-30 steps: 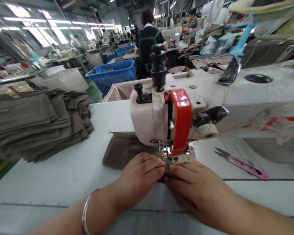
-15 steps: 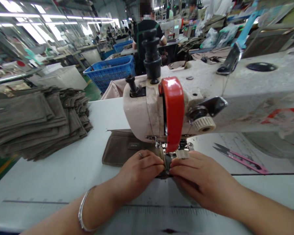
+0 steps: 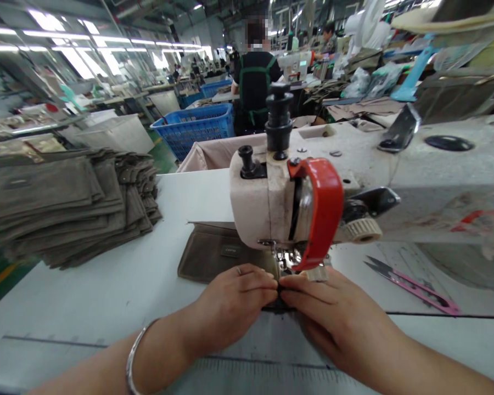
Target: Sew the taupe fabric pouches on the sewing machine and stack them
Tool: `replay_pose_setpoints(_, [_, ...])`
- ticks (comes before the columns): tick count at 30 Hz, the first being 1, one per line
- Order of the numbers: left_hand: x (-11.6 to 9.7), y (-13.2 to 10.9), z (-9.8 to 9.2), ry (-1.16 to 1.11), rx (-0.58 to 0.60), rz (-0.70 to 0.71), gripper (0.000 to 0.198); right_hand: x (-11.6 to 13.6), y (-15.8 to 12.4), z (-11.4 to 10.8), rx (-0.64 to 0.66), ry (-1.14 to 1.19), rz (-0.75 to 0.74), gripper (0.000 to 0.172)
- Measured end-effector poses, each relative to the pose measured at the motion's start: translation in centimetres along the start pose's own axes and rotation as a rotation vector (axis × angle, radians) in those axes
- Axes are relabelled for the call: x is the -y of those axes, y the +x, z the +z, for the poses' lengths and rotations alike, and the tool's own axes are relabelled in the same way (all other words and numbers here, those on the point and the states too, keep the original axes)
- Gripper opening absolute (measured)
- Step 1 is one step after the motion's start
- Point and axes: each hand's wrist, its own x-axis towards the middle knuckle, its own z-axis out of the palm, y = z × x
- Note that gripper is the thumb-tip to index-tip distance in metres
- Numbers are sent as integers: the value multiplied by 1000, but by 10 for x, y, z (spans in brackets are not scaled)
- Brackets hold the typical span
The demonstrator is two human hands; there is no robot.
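A dark brown-grey fabric piece [image 3: 208,255] with a small label lies flat on the white table, its right end under the head of a sewing machine [image 3: 251,203]. My left hand [image 3: 234,302] has its fingers pressed together on the near right edge of that piece, close to the presser foot. My right hand [image 3: 333,312] sits just right of it, fingertips pinched near the same edge and almost touching the left fingertips. What lies beneath the right fingers is mostly hidden. The red guard [image 3: 329,208] covers part of the needle area.
Pink-handled thread snips [image 3: 415,285] lie right of my right hand. A tall stack of similar fabric pieces [image 3: 57,203] stands on the left. Beyond the table are a blue basket [image 3: 197,129] and a seated person [image 3: 257,77]. A ruler scale [image 3: 271,368] runs along the near edge.
The view has shifted, so the machine sits further right and lower in the picture. My right fingertips have come closer to the left ones at the fabric edge.
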Motion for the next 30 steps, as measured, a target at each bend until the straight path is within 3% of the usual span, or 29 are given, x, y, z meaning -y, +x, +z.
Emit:
replay_pose_setpoints(9, [29,8,1,-11,36,-73,24,-7,1,11,-27,-123,63,40])
replay_pose_setpoints(18, [57,12,13,49,-11,-116,20,-9,3,12,-9,-154,83,37])
replay_pose_setpoints(30, [52,16,9,68,1,-156,22,-7,5,10,2,-128,102,36])
